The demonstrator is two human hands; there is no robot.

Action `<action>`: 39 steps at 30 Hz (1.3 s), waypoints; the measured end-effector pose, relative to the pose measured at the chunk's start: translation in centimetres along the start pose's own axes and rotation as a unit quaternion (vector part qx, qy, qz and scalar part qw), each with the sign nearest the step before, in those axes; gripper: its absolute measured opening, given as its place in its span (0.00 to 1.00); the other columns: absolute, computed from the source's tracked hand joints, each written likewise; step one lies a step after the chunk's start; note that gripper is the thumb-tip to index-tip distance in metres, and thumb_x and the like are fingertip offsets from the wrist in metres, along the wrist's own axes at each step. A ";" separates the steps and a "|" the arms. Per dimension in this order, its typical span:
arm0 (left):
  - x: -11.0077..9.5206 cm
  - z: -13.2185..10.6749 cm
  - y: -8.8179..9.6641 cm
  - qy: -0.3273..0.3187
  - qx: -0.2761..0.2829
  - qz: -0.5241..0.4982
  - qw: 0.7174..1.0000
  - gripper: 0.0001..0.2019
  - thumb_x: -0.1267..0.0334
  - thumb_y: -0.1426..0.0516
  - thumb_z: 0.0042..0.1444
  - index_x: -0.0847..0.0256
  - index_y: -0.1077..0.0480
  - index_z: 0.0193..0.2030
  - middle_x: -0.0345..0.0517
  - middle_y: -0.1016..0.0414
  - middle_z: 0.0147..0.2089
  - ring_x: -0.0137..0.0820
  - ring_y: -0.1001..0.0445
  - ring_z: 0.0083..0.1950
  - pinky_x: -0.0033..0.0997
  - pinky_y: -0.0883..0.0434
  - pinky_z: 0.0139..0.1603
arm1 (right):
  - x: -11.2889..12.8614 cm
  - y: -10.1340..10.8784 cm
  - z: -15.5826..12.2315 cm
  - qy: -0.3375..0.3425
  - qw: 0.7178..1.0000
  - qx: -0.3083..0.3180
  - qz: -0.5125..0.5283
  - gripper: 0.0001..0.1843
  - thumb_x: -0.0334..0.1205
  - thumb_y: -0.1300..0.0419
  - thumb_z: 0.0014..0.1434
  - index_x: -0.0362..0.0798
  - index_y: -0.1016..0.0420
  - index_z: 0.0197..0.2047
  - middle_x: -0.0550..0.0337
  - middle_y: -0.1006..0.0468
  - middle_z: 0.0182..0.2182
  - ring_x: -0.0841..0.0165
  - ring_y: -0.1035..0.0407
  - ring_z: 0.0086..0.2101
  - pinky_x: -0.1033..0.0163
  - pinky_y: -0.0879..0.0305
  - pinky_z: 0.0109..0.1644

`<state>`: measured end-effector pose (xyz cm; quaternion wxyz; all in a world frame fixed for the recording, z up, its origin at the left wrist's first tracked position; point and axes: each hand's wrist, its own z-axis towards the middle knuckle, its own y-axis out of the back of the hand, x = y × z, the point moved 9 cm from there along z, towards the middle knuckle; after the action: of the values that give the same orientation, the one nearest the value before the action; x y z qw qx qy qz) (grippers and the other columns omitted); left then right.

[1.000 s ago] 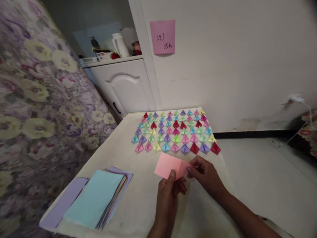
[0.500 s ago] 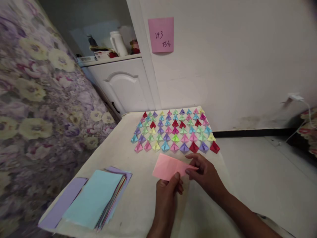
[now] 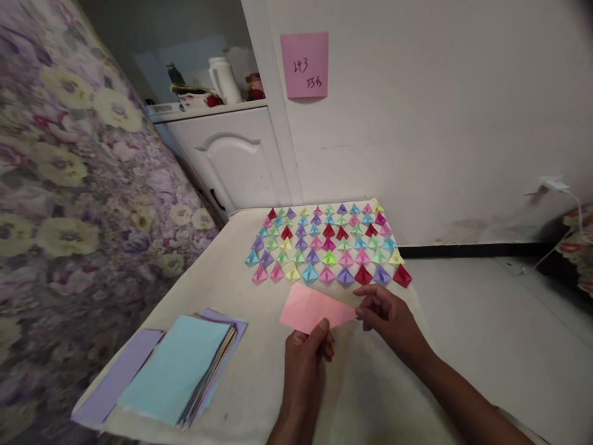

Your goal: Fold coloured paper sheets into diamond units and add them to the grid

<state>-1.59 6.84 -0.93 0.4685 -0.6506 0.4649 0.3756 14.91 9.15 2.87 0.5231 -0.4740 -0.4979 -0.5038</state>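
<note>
Pink paper [image 3: 306, 308] tapers rightward, long axis crosswise; left hand [image 3: 306, 347] pinches its near edge. Right hand [image 3: 385, 311] half-curls at its tip; grip unclear.

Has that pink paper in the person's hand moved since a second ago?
Yes, slightly left: the pink paper now has its upper-left corner in line with the front row's yellow folded piece; earlier that corner was further right.

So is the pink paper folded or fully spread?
The pink paper is partly folded: its end by the right hand tapers to a point.
</note>
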 end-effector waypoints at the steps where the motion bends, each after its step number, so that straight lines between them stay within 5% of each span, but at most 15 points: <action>1: 0.0 0.0 0.0 -0.003 0.001 0.003 1.000 0.17 0.56 0.41 0.49 0.66 0.32 0.16 0.39 0.36 0.12 0.22 0.41 0.17 0.22 0.45 0.21 | -0.1 0.1 0.1 -0.002 1.000 0.003 -0.003 0.12 0.37 0.41 0.52 0.48 0.33 0.41 0.67 0.32 0.23 0.73 0.36 0.25 0.67 0.39 0.29; 9: 1.5 -0.2 -1.5 0.023 0.053 0.063 0.996 0.18 0.55 0.41 0.49 0.66 0.32 0.16 0.41 0.36 0.11 0.22 0.41 0.14 0.23 0.46 0.19 | -1.8 -1.3 0.3 -0.076 0.990 0.118 0.020 0.18 0.46 0.36 0.45 0.44 0.27 0.37 0.58 0.25 0.30 0.67 0.31 0.31 0.63 0.36 0.34; 15: 2.1 -0.4 -2.5 0.034 0.088 0.094 0.991 0.17 0.56 0.41 0.48 0.67 0.32 0.16 0.40 0.36 0.13 0.23 0.40 0.14 0.23 0.45 0.17 | -2.7 -2.1 -0.1 -0.087 0.985 0.147 -0.010 0.12 0.46 0.37 0.46 0.44 0.27 0.26 0.62 0.27 0.22 0.70 0.35 0.25 0.67 0.41 0.28; 26: 1.4 -0.1 -2.0 0.018 0.088 0.074 0.993 0.14 0.55 0.42 0.49 0.64 0.34 0.21 0.38 0.35 0.16 0.22 0.39 0.16 0.22 0.43 0.18 | -2.1 -1.3 0.2 -0.099 0.990 0.103 -0.004 0.15 0.44 0.39 0.47 0.46 0.40 0.20 0.69 0.43 0.17 0.76 0.48 0.20 0.69 0.55 0.23; 39: 1.1 0.0 -1.2 0.008 0.050 0.047 0.998 0.13 0.56 0.41 0.49 0.62 0.34 0.23 0.36 0.35 0.15 0.22 0.41 0.18 0.21 0.45 0.20 | -2.3 -1.2 0.3 -0.087 0.992 0.085 -0.008 0.12 0.41 0.39 0.48 0.45 0.37 0.21 0.68 0.40 0.18 0.76 0.46 0.21 0.69 0.52 0.23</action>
<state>-0.17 6.75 -1.60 0.4785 -0.6071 0.5166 0.3682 13.72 9.49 0.54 0.5123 -0.4660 -0.5864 -0.4202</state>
